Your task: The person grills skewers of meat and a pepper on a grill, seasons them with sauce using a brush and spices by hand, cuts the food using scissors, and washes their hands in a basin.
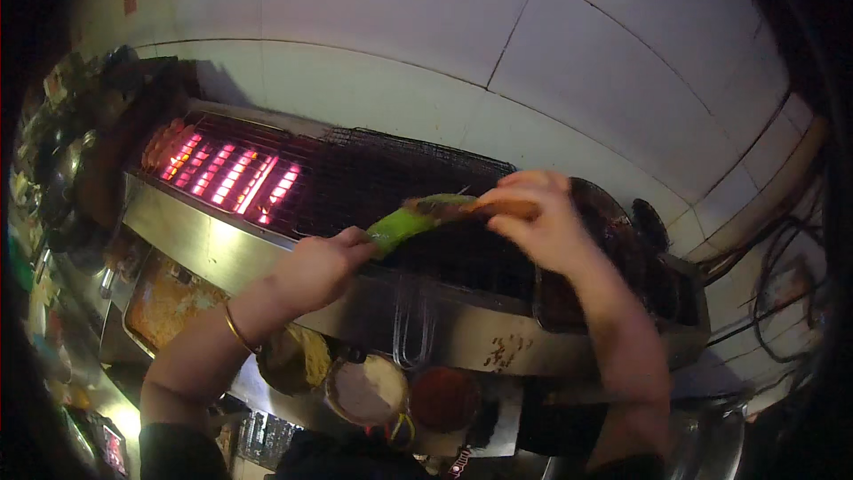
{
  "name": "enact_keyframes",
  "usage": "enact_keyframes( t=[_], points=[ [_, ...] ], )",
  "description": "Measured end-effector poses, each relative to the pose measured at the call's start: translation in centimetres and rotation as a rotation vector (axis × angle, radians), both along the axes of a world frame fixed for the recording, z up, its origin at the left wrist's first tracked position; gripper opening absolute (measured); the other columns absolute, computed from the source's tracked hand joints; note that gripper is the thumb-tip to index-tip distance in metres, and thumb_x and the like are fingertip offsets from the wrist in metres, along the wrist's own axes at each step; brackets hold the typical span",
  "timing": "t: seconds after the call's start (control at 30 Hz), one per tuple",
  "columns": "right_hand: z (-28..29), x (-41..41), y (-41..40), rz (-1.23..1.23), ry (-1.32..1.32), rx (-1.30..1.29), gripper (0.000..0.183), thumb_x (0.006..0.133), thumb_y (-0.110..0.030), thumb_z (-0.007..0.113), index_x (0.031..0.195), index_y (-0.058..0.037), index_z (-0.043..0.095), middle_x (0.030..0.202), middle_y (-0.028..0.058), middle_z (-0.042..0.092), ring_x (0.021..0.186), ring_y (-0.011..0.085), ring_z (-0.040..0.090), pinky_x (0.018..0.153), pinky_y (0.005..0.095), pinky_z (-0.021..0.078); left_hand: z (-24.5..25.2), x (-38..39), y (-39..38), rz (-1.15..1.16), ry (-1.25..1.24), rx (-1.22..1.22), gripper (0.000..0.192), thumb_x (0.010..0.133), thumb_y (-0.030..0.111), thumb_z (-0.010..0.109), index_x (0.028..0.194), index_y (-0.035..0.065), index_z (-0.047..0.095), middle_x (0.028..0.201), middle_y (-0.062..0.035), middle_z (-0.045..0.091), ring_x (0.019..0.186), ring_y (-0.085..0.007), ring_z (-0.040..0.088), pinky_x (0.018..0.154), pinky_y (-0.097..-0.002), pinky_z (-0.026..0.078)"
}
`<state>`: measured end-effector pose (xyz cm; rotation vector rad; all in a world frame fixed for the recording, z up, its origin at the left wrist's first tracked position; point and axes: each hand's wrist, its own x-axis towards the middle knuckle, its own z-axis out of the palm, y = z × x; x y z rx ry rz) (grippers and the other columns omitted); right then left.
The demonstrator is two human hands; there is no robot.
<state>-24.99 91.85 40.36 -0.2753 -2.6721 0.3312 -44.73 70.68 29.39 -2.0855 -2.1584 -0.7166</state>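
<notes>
Over the dark middle of a long metal grill (213, 257), my left hand (326, 270) grips one end of a bright green item (403, 227), perhaps a leaf or a leafy vegetable; which one I cannot tell. My right hand (533, 217), to its right, pinches a brownish, elongated thing (500, 208) that meets the far end of the green item. A thin pointed tip shows beside it. A gold-coloured bracelet (238, 328) circles my left wrist. The fingertips of both hands are partly hidden.
Heating elements (233, 177) glow at the grill's left, with reddish-brown food (166, 143) at the end. Nearer me are an orange-stained tray (166, 300), a bowl of pale powder (368, 390), a bowl of red seasoning (444, 399) and a yellowish bowl (293, 360). A tiled wall (400, 93) stands behind.
</notes>
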Motion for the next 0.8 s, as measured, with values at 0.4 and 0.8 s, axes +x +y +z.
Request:
enact_keyframes(
  t=[0.4, 0.8],
  points=[
    [-1.4, -3.2, -3.1, 0.116, -0.100, 0.239, 0.023, 0.068, -0.022, 0.072, 0.091, -0.0215, 0.067, 0.093, 0.0005, 0.064, 0.102, 0.0173, 0.050, 0.091, 0.0416, 0.0263, -0.9, -1.6, 0.6, -0.026, -0.069, -0.059, 0.038, 0.070, 0.007, 0.058, 0.108, 0.0119, 0.058, 0.103, -0.0084, 0.055, 0.074, -0.0304, 0.061, 0.062, -0.0403, 0.050],
    [-4.4, -2.5, -4.6, -0.208, 0.173, 0.117, 0.019, 0.069, -0.022, 0.070, 0.088, -0.0184, 0.068, 0.090, 0.0038, 0.064, 0.096, 0.0198, 0.055, 0.087, 0.0381, 0.0273, -0.7, -1.3, 0.2, -0.015, -0.039, -0.010, 0.041, 0.069, 0.008, 0.058, 0.110, 0.0115, 0.058, 0.101, -0.0085, 0.057, 0.075, -0.0303, 0.061, 0.065, -0.0410, 0.051]
  ],
)
